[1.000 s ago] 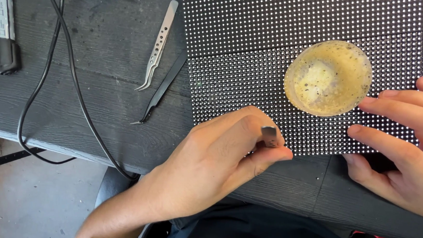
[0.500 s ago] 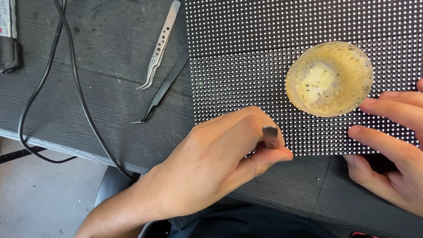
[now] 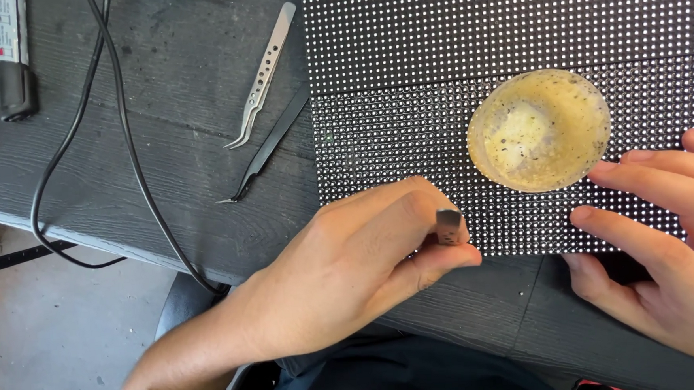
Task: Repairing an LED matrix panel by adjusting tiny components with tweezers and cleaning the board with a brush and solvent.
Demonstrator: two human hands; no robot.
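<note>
Unmoved since the earlier frame: left hand [image 3: 351, 274] pinched on small dark tool [image 3: 448, 227] at panel's [image 3: 505, 36] 6 o'clock edge; right hand [image 3: 666, 234] spread flat, 3 o'clock of yellowish dish [image 3: 539, 129].

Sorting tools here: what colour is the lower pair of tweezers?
Black tweezers, seen in the head view.

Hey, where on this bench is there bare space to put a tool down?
Bare dark wood lies between the looping black cable and the silver tweezers, and along the near edge between the left hand and right hand. The dotted black panel is free above the round yellowish dish; around the hands it is crowded.
</note>
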